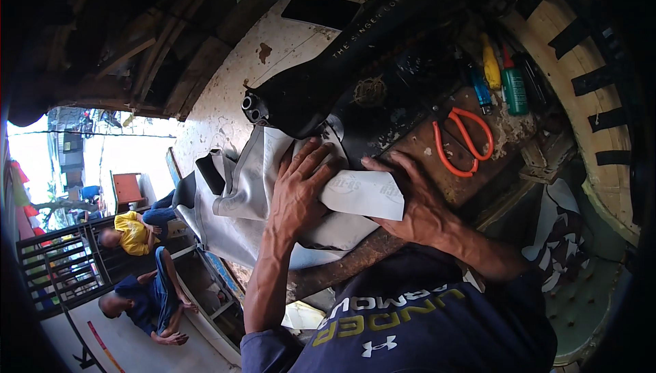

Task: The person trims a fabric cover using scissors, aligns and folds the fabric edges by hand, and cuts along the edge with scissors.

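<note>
Under the head of a black sewing machine lies a pale grey sheet of material, with printed marks on its white backing. My left hand rests flat on it beside the needle area, fingers stretched forward, pressing it down. To the right, my right hand lies at the machine bed, fingers extended and apart. A folded-up white flap of the material covers part of this hand, hiding some of its fingers. The needle and presser foot are hidden behind the machine head and my fingers.
Orange-handled scissors lie right of my hands. Beyond them are a green bottle, a yellow-handled tool and a blue lighter. A dark phone lies at the back. Two people sit at the left. Scraps fill the lower right.
</note>
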`<action>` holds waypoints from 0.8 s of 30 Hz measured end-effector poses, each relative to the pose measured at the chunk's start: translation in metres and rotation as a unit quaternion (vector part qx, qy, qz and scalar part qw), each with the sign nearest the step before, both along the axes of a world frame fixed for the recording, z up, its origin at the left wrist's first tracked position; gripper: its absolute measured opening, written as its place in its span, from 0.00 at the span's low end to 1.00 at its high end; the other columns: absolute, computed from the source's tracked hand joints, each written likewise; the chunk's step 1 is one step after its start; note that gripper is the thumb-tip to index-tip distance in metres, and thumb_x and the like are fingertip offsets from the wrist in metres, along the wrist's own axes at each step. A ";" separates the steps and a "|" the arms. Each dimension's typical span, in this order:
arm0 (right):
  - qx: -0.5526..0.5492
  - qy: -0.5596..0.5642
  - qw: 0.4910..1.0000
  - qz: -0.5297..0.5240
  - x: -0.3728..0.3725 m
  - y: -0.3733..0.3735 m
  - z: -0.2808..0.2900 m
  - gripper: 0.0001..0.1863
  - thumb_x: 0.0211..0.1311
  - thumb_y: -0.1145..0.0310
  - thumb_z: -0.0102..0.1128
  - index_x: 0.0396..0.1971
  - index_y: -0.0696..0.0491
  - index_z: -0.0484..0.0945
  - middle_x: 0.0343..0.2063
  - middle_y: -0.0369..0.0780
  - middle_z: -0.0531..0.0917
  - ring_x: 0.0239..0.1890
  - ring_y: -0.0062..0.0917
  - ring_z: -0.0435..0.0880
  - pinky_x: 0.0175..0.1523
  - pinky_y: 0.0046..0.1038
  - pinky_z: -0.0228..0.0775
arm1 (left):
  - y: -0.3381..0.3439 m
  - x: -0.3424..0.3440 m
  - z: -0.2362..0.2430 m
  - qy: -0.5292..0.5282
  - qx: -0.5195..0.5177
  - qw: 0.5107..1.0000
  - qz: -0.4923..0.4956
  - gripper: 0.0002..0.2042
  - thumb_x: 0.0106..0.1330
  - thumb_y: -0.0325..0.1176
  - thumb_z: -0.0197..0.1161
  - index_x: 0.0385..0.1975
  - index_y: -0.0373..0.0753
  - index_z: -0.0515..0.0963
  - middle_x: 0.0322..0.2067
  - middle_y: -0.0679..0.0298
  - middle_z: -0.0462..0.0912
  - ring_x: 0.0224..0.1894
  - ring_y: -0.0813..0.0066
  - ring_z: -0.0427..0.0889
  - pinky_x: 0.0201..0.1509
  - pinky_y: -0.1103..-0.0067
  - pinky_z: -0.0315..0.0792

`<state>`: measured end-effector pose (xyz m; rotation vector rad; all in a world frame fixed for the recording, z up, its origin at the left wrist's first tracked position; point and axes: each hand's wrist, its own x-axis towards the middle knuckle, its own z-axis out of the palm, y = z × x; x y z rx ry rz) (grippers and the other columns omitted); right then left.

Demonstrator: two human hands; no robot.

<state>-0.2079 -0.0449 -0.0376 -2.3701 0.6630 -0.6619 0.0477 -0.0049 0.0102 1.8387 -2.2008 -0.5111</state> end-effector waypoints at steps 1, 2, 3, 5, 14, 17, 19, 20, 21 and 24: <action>-0.001 0.001 1.000 0.002 -0.006 -0.001 -0.001 0.29 0.59 0.65 0.71 0.63 0.46 0.82 0.71 0.44 0.74 0.77 0.45 0.64 0.79 0.52 0.57 | 0.001 0.004 0.001 0.001 -0.001 1.000 0.002 0.23 0.57 0.32 0.70 0.57 0.48 0.85 0.70 0.62 0.77 0.79 0.57 0.65 0.79 0.51 0.59; 0.013 0.014 0.999 0.033 -0.012 -0.003 0.005 0.27 0.58 0.65 0.72 0.60 0.47 0.85 0.72 0.45 0.74 0.77 0.48 0.64 0.79 0.53 0.57 | 0.002 0.009 0.003 -0.033 -0.004 0.999 -0.036 0.21 0.57 0.32 0.70 0.54 0.47 0.85 0.71 0.64 0.77 0.79 0.58 0.65 0.80 0.50 0.57; 0.027 0.028 0.997 0.065 -0.017 -0.004 0.008 0.25 0.56 0.65 0.74 0.57 0.49 0.87 0.72 0.45 0.73 0.76 0.51 0.64 0.80 0.53 0.56 | 0.003 0.011 0.004 -0.066 -0.008 0.995 -0.074 0.19 0.58 0.33 0.70 0.52 0.47 0.86 0.72 0.66 0.76 0.80 0.59 0.65 0.81 0.49 0.54; 0.040 0.040 0.997 0.054 -0.025 -0.002 0.011 0.26 0.54 0.62 0.77 0.56 0.44 0.87 0.72 0.43 0.72 0.76 0.49 0.65 0.80 0.56 0.56 | 0.004 0.005 0.008 -0.030 -0.006 0.998 -0.053 0.18 0.50 0.29 0.72 0.44 0.45 0.88 0.70 0.67 0.79 0.78 0.56 0.67 0.81 0.45 0.51; 0.122 0.019 0.992 0.023 -0.034 0.004 0.014 0.24 0.51 0.59 0.78 0.51 0.42 0.89 0.71 0.41 0.75 0.76 0.50 0.66 0.81 0.53 0.56 | 0.009 -0.010 0.015 -0.058 0.023 0.998 -0.021 0.17 0.63 0.30 0.65 0.52 0.48 0.88 0.69 0.69 0.81 0.79 0.65 0.66 0.83 0.46 0.48; 0.087 0.019 0.995 0.042 -0.034 0.003 0.011 0.24 0.51 0.58 0.77 0.51 0.45 0.89 0.71 0.42 0.75 0.76 0.50 0.66 0.81 0.53 0.56 | 0.010 -0.011 0.013 -0.048 0.011 0.999 -0.016 0.17 0.64 0.30 0.66 0.52 0.49 0.88 0.67 0.70 0.82 0.78 0.65 0.68 0.82 0.46 0.48; 0.088 0.034 0.995 0.044 -0.035 0.002 0.010 0.24 0.51 0.57 0.77 0.51 0.47 0.89 0.72 0.42 0.75 0.76 0.50 0.66 0.81 0.53 0.56 | 0.014 -0.012 0.010 -0.043 0.004 0.999 -0.010 0.18 0.64 0.31 0.66 0.54 0.49 0.87 0.66 0.70 0.83 0.78 0.66 0.70 0.82 0.46 0.48; 0.089 0.051 0.994 0.047 -0.035 0.002 0.010 0.25 0.51 0.57 0.77 0.51 0.48 0.89 0.72 0.41 0.75 0.76 0.50 0.66 0.81 0.53 0.57 | 0.015 -0.011 0.008 -0.043 0.004 0.999 -0.009 0.18 0.64 0.31 0.66 0.54 0.49 0.87 0.66 0.70 0.83 0.78 0.66 0.70 0.82 0.46 0.48; 0.089 0.051 0.994 0.048 -0.035 0.002 0.012 0.25 0.51 0.57 0.77 0.51 0.48 0.89 0.72 0.41 0.75 0.76 0.50 0.66 0.81 0.53 0.57 | 0.016 -0.010 0.007 -0.041 0.005 0.999 -0.008 0.20 0.62 0.30 0.67 0.55 0.50 0.87 0.67 0.71 0.83 0.78 0.65 0.69 0.83 0.45 0.47; 0.102 0.066 0.991 0.057 -0.036 0.001 0.020 0.29 0.53 0.58 0.77 0.52 0.60 0.87 0.75 0.41 0.70 0.79 0.49 0.60 0.81 0.48 0.58 | 0.016 -0.012 0.008 -0.039 0.008 0.999 -0.003 0.21 0.62 0.31 0.66 0.57 0.51 0.86 0.67 0.71 0.83 0.78 0.65 0.70 0.82 0.45 0.47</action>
